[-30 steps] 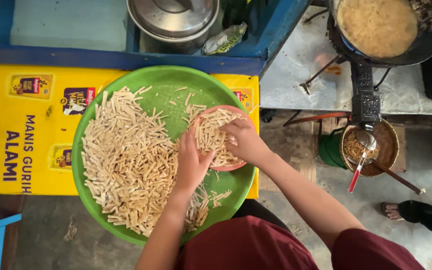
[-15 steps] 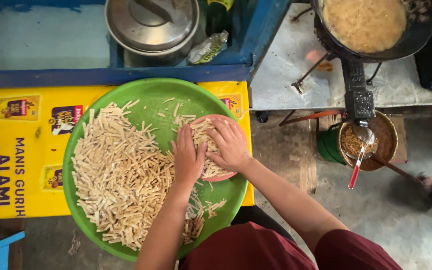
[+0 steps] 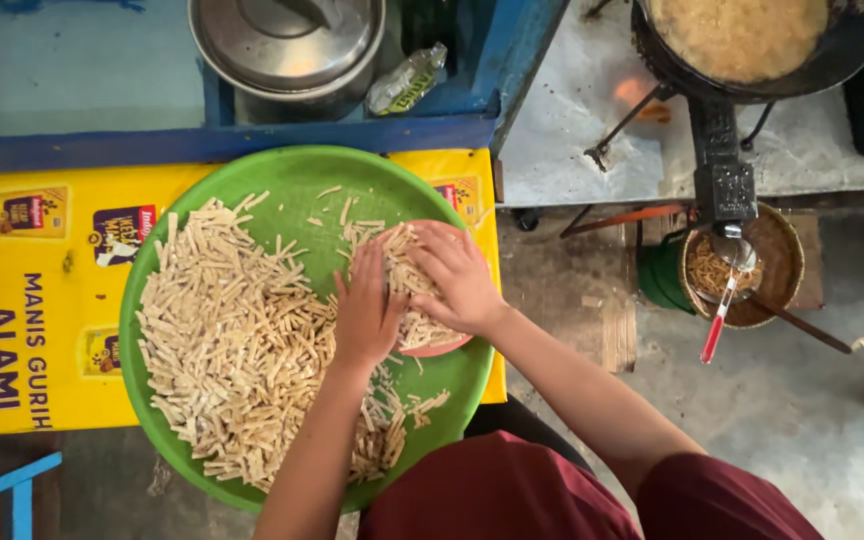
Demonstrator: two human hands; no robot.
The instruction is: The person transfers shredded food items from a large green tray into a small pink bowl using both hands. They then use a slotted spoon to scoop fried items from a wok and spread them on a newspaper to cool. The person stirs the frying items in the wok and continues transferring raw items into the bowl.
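A wide green tray rests on a yellow printed sheet and holds a big heap of pale cut sticks. At its right side lies a small pink plate piled with the same sticks. My left hand lies flat, palm down, on the sticks at the plate's left edge. My right hand rests on top of the plate's pile, fingers spread and curved over it. Neither hand clearly grips anything.
A lidded metal pot and a plastic bottle sit in a blue crate above the tray. At the top right a black wok of frying food stands on a burner. Below it is a basket with a strainer.
The view has shifted a little. Both hands stay over the pink plate, moving sticks onto it; my left hand has slid slightly down and left along the plate's edge.
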